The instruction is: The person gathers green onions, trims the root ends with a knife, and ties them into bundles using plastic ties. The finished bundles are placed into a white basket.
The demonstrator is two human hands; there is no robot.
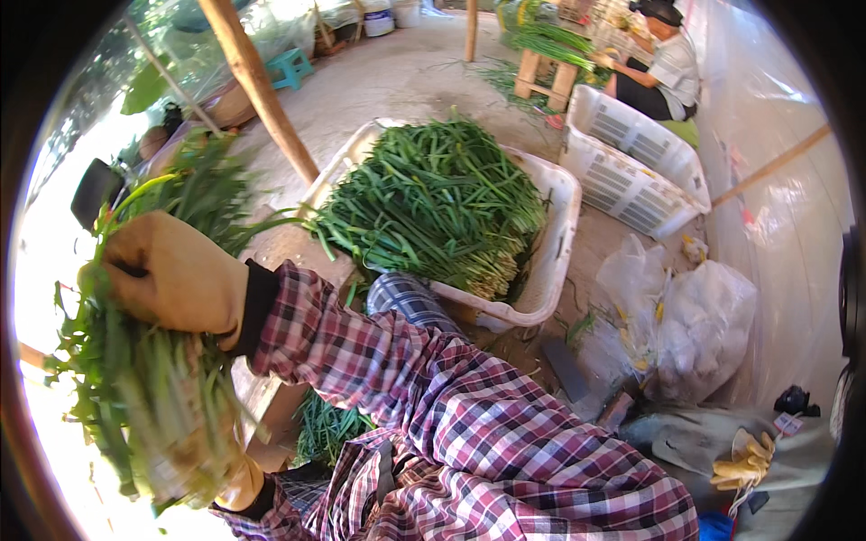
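At the left, my right hand (176, 270), in a tan glove with a black cuff, is closed around a large bunch of leafy green stalks (135, 379). Dark leaves spread above and beside the fist, and pale stalk ends hang below it, blurred. My left hand (240, 483), also gloved, is at the lower end of the same bunch; its fingers are mostly hidden behind the stalks. In front of me a white plastic crate (565, 237) holds a high heap of long green leafy vegetables (433, 196), their pale ends towards the lower right.
A wooden pole (260, 88) stands left of the crate. Beyond it are white crates (629, 176) and a seated person (666, 67) handling greens at a wooden stool (544, 78). Clear plastic bags (703, 324) and tan gloves (744, 460) lie at the right. More greens (331, 426) lie below my arm.
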